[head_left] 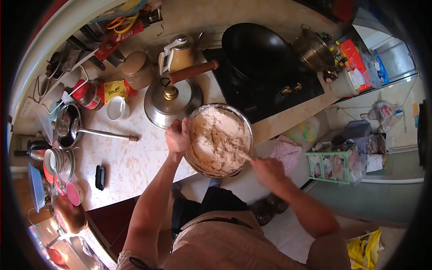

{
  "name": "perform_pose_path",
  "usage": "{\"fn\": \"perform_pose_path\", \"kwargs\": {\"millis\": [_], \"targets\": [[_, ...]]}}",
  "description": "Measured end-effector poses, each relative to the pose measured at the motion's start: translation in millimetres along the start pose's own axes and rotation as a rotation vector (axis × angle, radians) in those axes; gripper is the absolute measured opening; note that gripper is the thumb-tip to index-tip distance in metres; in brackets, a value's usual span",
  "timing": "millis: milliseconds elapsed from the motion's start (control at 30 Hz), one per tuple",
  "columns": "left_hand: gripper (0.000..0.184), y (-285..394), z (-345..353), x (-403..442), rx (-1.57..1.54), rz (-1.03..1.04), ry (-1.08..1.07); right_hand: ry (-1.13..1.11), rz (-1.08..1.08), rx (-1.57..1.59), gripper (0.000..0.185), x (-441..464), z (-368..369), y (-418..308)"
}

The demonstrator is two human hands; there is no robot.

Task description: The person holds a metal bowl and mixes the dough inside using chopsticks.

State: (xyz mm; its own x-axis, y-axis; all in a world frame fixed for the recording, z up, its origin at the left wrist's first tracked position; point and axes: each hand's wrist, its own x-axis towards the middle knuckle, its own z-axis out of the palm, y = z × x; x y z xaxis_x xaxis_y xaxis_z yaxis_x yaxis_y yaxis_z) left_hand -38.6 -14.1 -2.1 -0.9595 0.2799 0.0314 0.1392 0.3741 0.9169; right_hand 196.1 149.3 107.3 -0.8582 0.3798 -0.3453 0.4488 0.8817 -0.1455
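A round metal bowl [249,128] of pale flour [211,118], partly clumped into crumbly dough [220,148], is in front of me at the counter's edge. My left hand [178,136] is closed on the bowl's left rim, with the thumb up. On the other side, my right hand [268,173] is closed around a thin, light-coloured stirring stick [244,155] that reaches into the flour at the lower right. Whether it is one stick or a pair of chopsticks, I cannot tell. Just behind the bowl sits a lidded pan [155,101].
A black wok [254,49] stands on the gas hob [270,99] behind. To the left are a ladle [108,132], a white cup [118,109], a red-lidded jar [88,95] and a small black object [100,177]. A green basket [328,166] stands to the right.
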Motion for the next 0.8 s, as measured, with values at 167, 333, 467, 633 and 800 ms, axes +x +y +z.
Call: {"fn": "perform_pose_path", "kwargs": {"millis": [167,333,467,633,800], "targets": [[0.039,4,-2,0,0.017,0.017,0.004,-0.189,0.048,0.066,0.023,-8,22,-34],[0.038,3,0,-2,0.027,0.023,0.020,-0.511,0.169,0.755,0.029,-19,-26,-30],[0.038,-4,4,0,0.050,0.047,0.022,-0.739,0.263,1.683,0.051,-17,-29,-17],[0.037,2,3,-1,0.076,0.007,0.014,-0.604,-0.045,2.261,0.042,-17,-28,-32],[0.038,9,0,-3,0.081,0.005,-0.003,0.537,-0.256,0.572,0.011,7,-13,-43]]}}
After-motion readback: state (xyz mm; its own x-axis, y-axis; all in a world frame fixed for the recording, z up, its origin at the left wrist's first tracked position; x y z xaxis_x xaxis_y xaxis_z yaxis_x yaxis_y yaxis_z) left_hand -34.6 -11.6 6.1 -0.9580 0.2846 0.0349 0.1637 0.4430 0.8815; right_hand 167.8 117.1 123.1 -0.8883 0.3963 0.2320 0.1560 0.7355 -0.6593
